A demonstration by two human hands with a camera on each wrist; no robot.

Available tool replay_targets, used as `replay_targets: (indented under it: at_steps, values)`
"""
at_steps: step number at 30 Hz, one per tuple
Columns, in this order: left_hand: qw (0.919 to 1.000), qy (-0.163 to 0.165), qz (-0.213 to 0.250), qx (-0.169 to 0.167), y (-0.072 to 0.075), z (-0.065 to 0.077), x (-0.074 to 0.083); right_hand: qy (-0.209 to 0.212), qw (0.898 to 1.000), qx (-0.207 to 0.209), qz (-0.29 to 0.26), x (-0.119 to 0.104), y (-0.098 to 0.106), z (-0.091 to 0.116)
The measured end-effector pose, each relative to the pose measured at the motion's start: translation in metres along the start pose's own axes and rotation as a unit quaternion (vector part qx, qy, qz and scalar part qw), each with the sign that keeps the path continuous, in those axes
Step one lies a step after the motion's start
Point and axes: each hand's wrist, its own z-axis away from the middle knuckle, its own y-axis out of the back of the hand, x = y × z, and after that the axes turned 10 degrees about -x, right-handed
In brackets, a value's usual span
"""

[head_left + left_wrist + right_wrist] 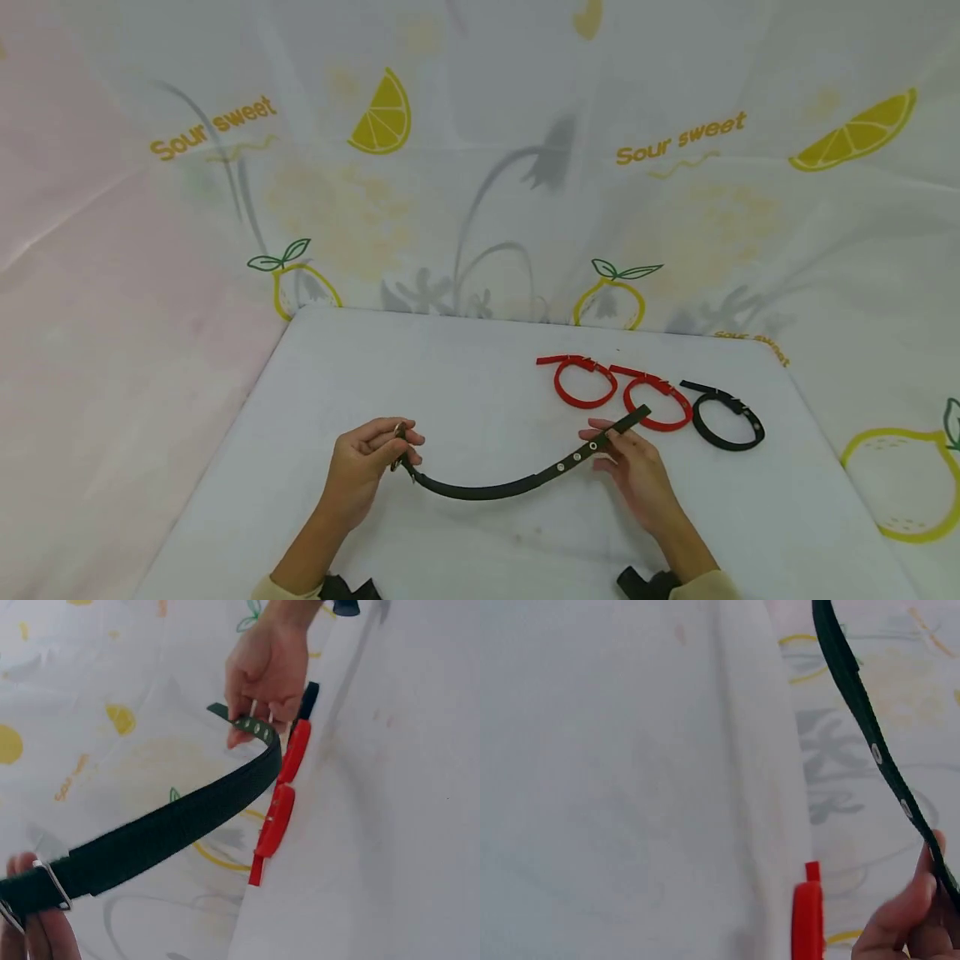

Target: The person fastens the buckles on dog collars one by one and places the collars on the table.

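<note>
A dark green collar [480, 492] with metal eyelets hangs in a shallow curve between both hands above the white table. At its buckle end, my left hand [363, 467] pinches the strap beside the metal buckle [54, 885]. My right hand [633, 471] grips the eyelet end between thumb and fingers, and the strap's tip sticks out past them. In the right wrist view, the collar [870, 727] runs down to the right hand [911, 919], which is partly cut off by the frame. The left wrist view shows the collar's wide padded middle and its eyelets.
Behind the right hand lie two red collars, one [586, 383] on the left and another [657, 402] beside it, each buckled into a loop. A black looped collar [727, 422] is at their right. The white table [375, 367] ends at a lemon-print cloth [487, 167].
</note>
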Motion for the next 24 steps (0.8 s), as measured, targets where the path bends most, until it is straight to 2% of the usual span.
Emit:
replay_targets:
  at_steps: [2,4,7,9,11,14,16,18,20,24]
  values:
    - [0.9963,0.052,-0.036,0.058,-0.001,-0.001,-0.003,0.018,0.999,0.007,0.049,-0.01,0.0,0.007]
    - [0.9898,0.092,-0.044,0.1,-0.001,-0.003,-0.007,0.055,0.997,-0.005,0.058,-0.016,0.0,0.013]
    - [0.9844,0.115,-0.023,0.131,-0.002,-0.005,-0.012,0.121,0.99,-0.068,-0.006,-0.022,0.0,0.021]
    - [0.9833,0.116,-0.011,0.14,-0.002,-0.006,-0.015,0.148,0.984,-0.088,-0.034,-0.023,-0.001,0.025]
    - [0.983,0.116,0.0,0.142,-0.002,-0.006,-0.017,0.15,0.987,-0.059,-0.024,-0.024,-0.004,0.027]
    - [0.9822,0.122,0.023,0.141,-0.003,-0.007,-0.018,0.12,0.991,0.034,0.056,-0.025,-0.009,0.029]
    - [0.9821,0.124,0.035,0.138,-0.003,-0.007,-0.018,0.105,0.986,0.08,0.105,-0.026,-0.012,0.03]
    - [0.9811,0.126,0.043,0.14,-0.004,-0.008,-0.017,0.108,0.981,0.103,0.126,-0.027,-0.013,0.03]
    - [0.9801,0.122,0.047,0.149,-0.004,-0.008,-0.015,0.12,0.98,0.117,0.111,-0.028,-0.014,0.031]
    - [0.9748,0.105,0.064,0.186,0.0,-0.008,-0.014,0.132,0.979,0.156,0.031,-0.029,-0.016,0.035]
